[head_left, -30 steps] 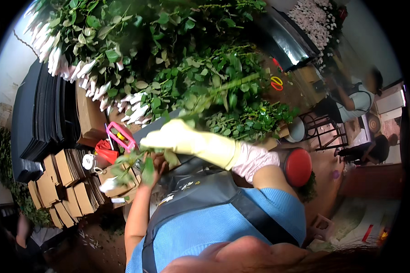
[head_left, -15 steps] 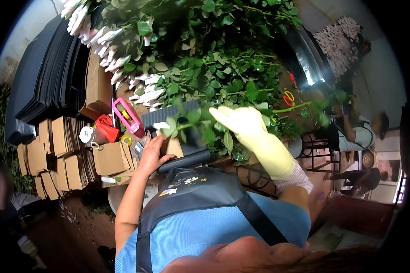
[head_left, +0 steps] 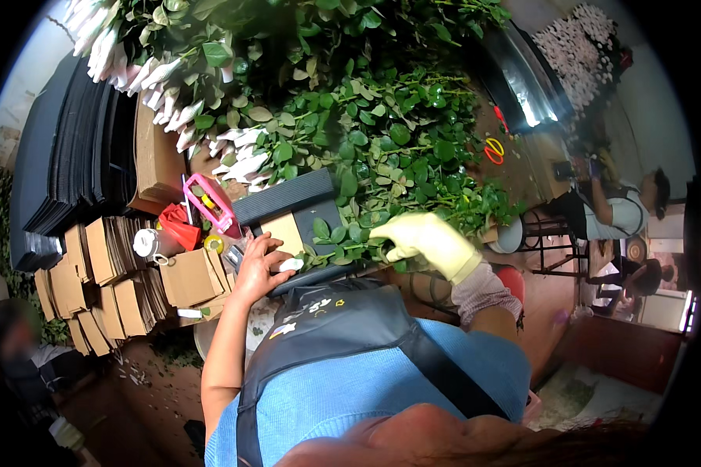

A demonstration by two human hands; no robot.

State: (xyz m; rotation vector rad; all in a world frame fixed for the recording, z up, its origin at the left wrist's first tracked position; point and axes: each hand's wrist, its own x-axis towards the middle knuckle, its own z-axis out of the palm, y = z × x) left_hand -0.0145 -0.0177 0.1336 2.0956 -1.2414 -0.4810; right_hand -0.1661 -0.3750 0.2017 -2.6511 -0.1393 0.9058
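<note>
A rose (head_left: 336, 241) with a white-wrapped head lies across a black corrugated sheet (head_left: 284, 198) and a tan cardboard piece (head_left: 283, 232) in front of me. My left hand (head_left: 258, 268) is bare and rests on the near left corner of the sheet, fingers apart, fingertips beside the wrapped head. In a pale yellow rubber glove, my right hand (head_left: 428, 243) closes on the rose's leafy stem; the leaves partly hide the grip. Beyond the sheet, many leafy roses (head_left: 397, 132) lie piled, their white-wrapped heads (head_left: 241, 156) toward the left.
Stacks of black sheets (head_left: 78, 148) and folded cardboard (head_left: 113, 257) stand at left. Near them are a pink tape dispenser (head_left: 210, 204), a white cup (head_left: 149, 244) and a red bag (head_left: 181, 226). Yellow-handled scissors (head_left: 494, 150) lie right. A co-worker (head_left: 615, 206) sits at far right.
My gloved right hand has come down toward me, lowering the rose from above the sheet onto it. The wrapped head now lies by my left fingertips. My left hand stays almost in place.
</note>
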